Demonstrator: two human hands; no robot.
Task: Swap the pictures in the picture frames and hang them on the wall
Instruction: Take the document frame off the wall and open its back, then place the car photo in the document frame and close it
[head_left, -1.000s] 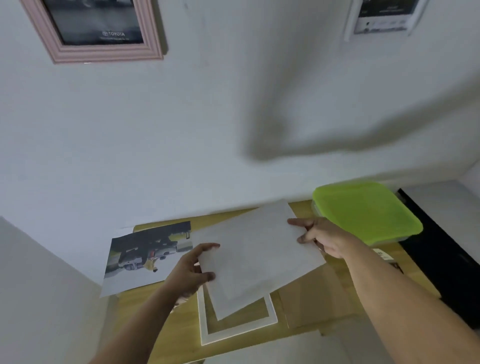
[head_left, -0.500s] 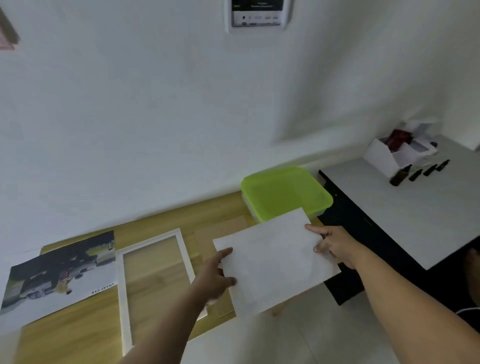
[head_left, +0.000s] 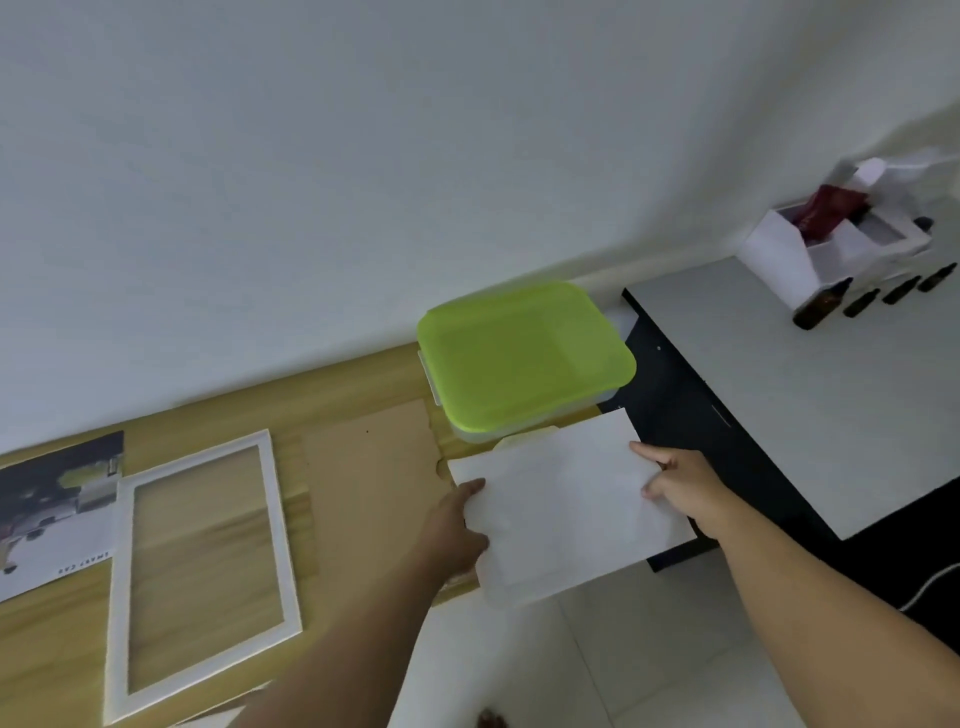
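Far left, at the edge of view: a car print (head_left: 52, 514), flat and face up on the wooden table (head_left: 337, 384), likely taken out and parked there to wait for the swap. Just right of it, a white frame (head_left: 117, 597), left border against or over the print's right edge, impossible to tell which. Empty, table grain showing through the opening; laid flat, presumably for easy loading. Next right, a brown cardboard backing (head_left: 369, 467), also flat, near the frame and handy for refitting.

Then the left hand (head_left: 457, 525), pinching the left edge of a white sheet (head_left: 566, 509): thumb on top, other fingers underneath and out of sight. Sheet held level, blank side up, over the near right corner of the table and partly out past it above the tiled floor (head_left: 571, 665); printed side, if any, hidden. Gripped at both edges, probably to avoid a bend or crease. Just beyond its far edge, against the wall, a box with a green lid (head_left: 524, 358). At the sheet's right edge, the right hand (head_left: 680, 483), thumb on top, fingers curled at the edge, pinching too.

Further right, a grey table with a black edge (head_left: 805, 405), well apart from the work; on its far corner a white organiser (head_left: 789, 260) and a row of small dark bottles (head_left: 821, 306). Behind everything, a plain white wall (head_left: 363, 156), no hook or nail in view.
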